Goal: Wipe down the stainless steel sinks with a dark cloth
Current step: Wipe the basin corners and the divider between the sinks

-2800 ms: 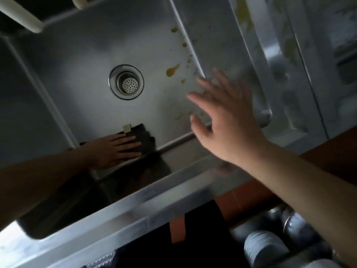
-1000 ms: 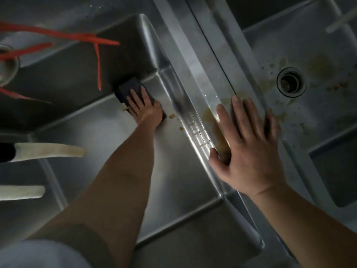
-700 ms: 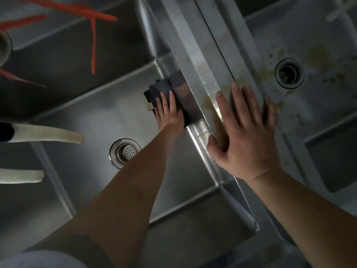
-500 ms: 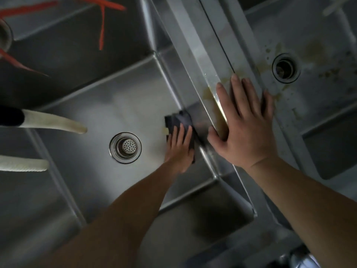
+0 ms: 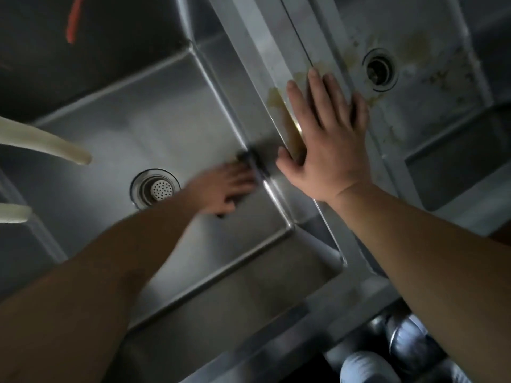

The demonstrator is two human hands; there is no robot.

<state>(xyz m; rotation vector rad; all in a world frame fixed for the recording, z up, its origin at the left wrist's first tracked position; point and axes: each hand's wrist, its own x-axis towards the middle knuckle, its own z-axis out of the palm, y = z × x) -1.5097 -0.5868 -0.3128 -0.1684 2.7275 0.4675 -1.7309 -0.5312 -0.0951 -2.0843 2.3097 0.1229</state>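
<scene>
My left hand [image 5: 221, 189], blurred by motion, presses the dark cloth [image 5: 246, 157] flat against the floor of the left sink [image 5: 138, 128], at its right wall. Only dark edges of the cloth show beyond the fingers. A round drain strainer [image 5: 156, 187] lies just left of that hand. My right hand [image 5: 323, 139] rests flat with spread fingers on the steel divider [image 5: 265, 45] between the basins, over a yellowish stain [image 5: 276, 96]. The right sink [image 5: 431, 87] is spattered with brownish stains around its open drain [image 5: 380, 69].
Two pale spouts [image 5: 52, 145] reach in from the left edge above the left basin. A red strip [image 5: 73, 20] hangs at the top left. Grey pipes [image 5: 387, 352] show below the sink's front rim at the bottom right.
My left hand has slid the cloth from the basin's far corner along the right wall toward me. My right hand has stayed on the divider.
</scene>
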